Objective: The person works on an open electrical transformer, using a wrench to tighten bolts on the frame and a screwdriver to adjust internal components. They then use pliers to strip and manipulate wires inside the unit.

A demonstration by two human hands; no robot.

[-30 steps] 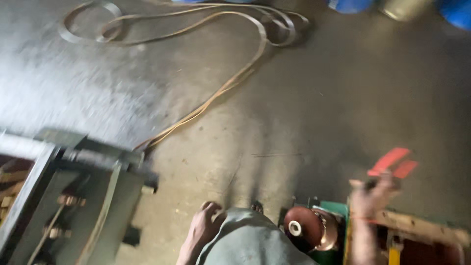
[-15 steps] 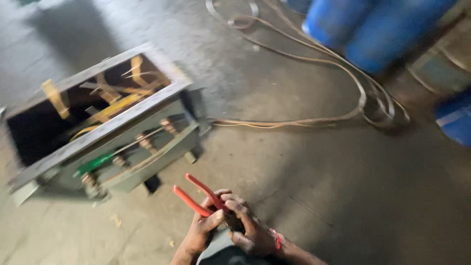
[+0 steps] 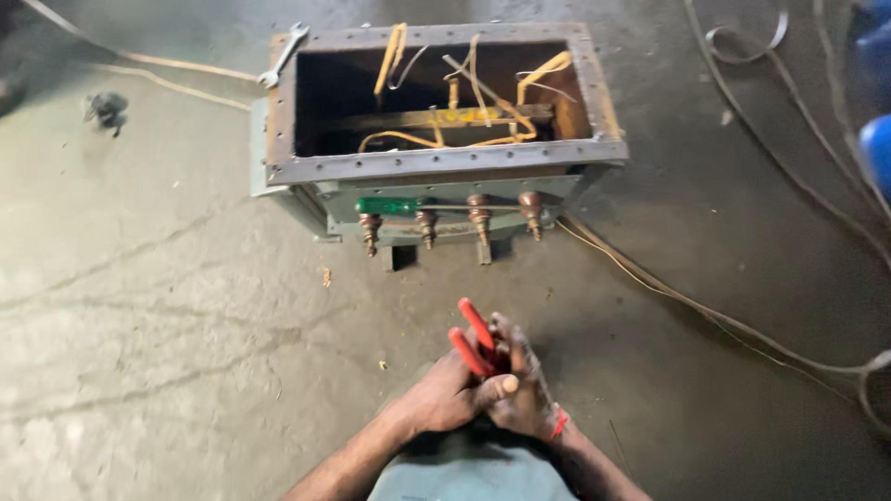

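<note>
Both my hands meet low in the middle of the view, clasped around red-handled pliers point(image 3: 471, 338). My left hand point(image 3: 444, 397) wraps the lower part of the tool. My right hand point(image 3: 522, 385) closes over it from the right, and the two red handles stick up and to the left above my fingers. Ahead of my hands stands an open grey metal tank point(image 3: 436, 165) with yellow straps and leads point(image 3: 464, 102) inside. A row of brown bushings point(image 3: 453, 221) hangs along its near side. A green-handled screwdriver point(image 3: 394, 206) lies on the ledge above them.
A spanner point(image 3: 283, 54) rests on the tank's far left corner. Tan cables point(image 3: 742, 325) trail over the concrete floor on the right, and another runs at the far left point(image 3: 139, 70). Blue drums point(image 3: 874, 139) stand at the right edge. A small dark lump point(image 3: 105, 109) lies at the far left.
The view has swung so the tank sits straight ahead instead of off to the left. My hands still hold the red-handled pliers together, now closer to my body.
</note>
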